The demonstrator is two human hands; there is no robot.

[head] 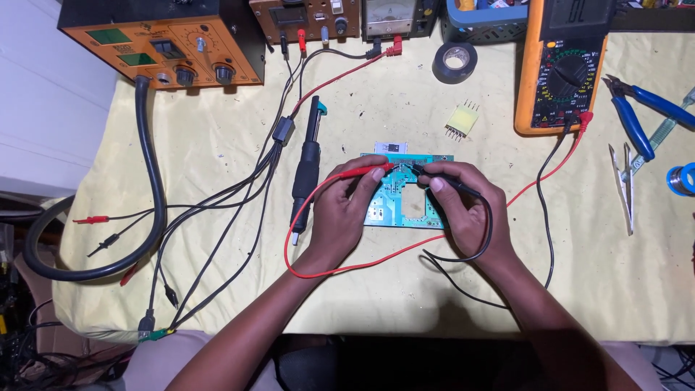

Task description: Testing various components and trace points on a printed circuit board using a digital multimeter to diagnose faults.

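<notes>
Nearest the camera, both forearms reach in over the yellow-covered desk (217, 145) and meet at a green circuit board (394, 210) lying flat in the middle. The left hand (340, 213) has its fingers closed around a red test probe (358, 172), and the right hand (463, 210) grips a black test probe (452, 185) the same way; both tips rest close together on the board's upper edge. This looks like a probing step, two points being measured at once, so what it calls for is steady tips that do not slip onto neighbouring solder points. The red and black leads loop back to the orange multimeter (561, 69) at far right. A soldering handle (305, 170) lies just left of the board, a small yellow component (462, 119) and a tape roll (455, 61) beyond it, blue pliers (641, 116) at right, and bench instruments line the far edge.
</notes>
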